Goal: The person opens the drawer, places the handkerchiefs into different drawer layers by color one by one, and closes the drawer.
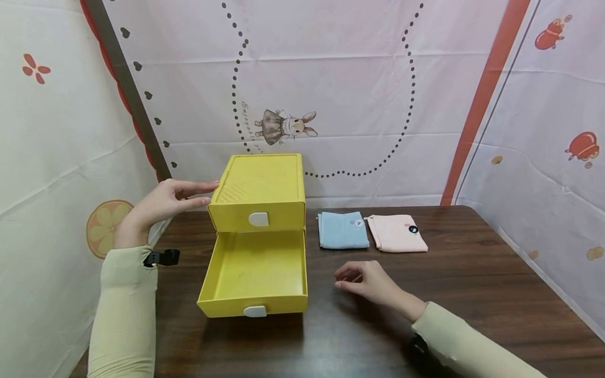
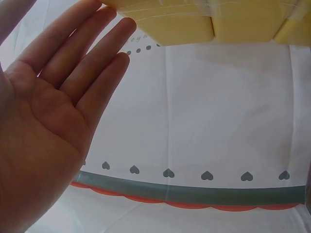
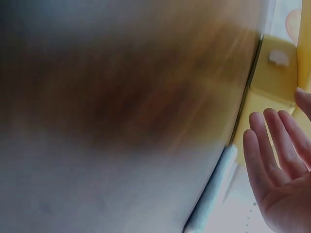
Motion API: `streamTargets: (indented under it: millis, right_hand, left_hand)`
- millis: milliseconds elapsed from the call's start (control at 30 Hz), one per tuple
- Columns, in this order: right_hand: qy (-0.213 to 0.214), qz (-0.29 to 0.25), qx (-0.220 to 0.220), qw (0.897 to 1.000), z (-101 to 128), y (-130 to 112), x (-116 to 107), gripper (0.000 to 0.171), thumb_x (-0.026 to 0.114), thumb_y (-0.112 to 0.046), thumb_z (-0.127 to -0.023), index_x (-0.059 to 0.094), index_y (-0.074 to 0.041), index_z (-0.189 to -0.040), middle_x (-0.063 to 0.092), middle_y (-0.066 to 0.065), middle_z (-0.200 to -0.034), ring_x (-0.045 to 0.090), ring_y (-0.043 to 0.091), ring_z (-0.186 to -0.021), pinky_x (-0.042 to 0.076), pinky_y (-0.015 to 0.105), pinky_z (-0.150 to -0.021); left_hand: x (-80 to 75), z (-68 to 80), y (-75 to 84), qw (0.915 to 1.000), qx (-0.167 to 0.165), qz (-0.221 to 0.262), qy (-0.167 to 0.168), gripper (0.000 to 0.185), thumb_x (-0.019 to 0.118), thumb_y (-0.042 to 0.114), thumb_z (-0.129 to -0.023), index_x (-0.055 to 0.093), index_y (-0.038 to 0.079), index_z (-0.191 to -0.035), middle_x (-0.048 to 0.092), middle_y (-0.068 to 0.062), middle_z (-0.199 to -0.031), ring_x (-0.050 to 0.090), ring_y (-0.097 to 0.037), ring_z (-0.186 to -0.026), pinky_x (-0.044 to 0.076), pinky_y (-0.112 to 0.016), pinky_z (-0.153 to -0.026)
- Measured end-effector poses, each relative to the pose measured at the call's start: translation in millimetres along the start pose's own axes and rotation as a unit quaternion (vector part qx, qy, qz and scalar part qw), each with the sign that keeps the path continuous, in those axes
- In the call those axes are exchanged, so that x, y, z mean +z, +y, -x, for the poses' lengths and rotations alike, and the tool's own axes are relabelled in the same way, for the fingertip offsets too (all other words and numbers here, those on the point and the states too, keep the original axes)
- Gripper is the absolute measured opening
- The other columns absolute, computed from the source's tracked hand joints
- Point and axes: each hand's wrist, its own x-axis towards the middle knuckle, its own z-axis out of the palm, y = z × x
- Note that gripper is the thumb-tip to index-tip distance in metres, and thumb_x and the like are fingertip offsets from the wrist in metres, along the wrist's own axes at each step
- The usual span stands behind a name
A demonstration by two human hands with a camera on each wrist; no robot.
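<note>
Drawer (image 1: 255, 273) pulled out (bare inside); left hand (image 1: 163, 202) flat against cabinet (image 1: 259, 185), right hand (image 1: 366, 281) relaxed.

blue folded cloth (image 1: 343, 230) beside pink folded cloth (image 1: 397, 233) on dark wooden table (image 1: 472, 294); rabbit-print backdrop (image 1: 285, 125) behind.

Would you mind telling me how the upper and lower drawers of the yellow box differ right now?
The lower drawer is pulled out towards the person, its bare inside showing; the upper drawer is pushed in, flush with the yellow box. The left hand rests against the box's left side at the upper drawer's level; the right hand lies on the table right of the lower drawer. Both are yellow with a white handle.
</note>
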Motion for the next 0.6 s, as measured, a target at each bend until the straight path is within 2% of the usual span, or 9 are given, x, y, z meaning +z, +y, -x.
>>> streamTargets:
  millis: [167,400,600]
  right_hand:
    - [-0.003,0.015,0.010,1.000,-3.5,13.2,-8.7,0.026,0.069,-0.032,-0.087,0.070,-0.012,-0.103,0.072,-0.005,-0.094,0.067,0.008,-0.085,0.055,0.034,-0.075]
    - [-0.018,0.007,0.019,1.000,-6.7,29.5,-22.0,0.036,0.069,-0.034,-0.087,0.067,-0.008,-0.111,0.069,0.007,-0.107,0.067,0.022,-0.096,0.053,0.042,-0.082]
    - [-0.003,0.025,0.027,0.999,-8.8,38.1,-35.2,0.037,0.069,-0.029,-0.087,0.065,-0.005,-0.115,0.067,0.010,-0.112,0.065,0.026,-0.101,0.051,0.044,-0.086]
  left_hand:
    - [0.1,0.3,1.2,1.0000,0.000,0.003,-0.001,0.042,0.066,0.038,-0.088,0.060,0.033,-0.129,0.059,0.005,-0.132,0.055,-0.001,-0.112,0.046,-0.015,-0.082]
    - [-0.2,0.1,2.5,1.0000,-0.001,0.005,-0.002,0.041,0.066,0.038,-0.088,0.060,0.033,-0.129,0.060,0.003,-0.131,0.056,-0.002,-0.111,0.046,-0.016,-0.082]
    - [-0.4,0.0,1.9,1.0000,-0.004,0.007,-0.002,0.041,0.066,0.038,-0.088,0.060,0.033,-0.129,0.060,0.003,-0.131,0.056,-0.003,-0.112,0.046,-0.016,-0.083]
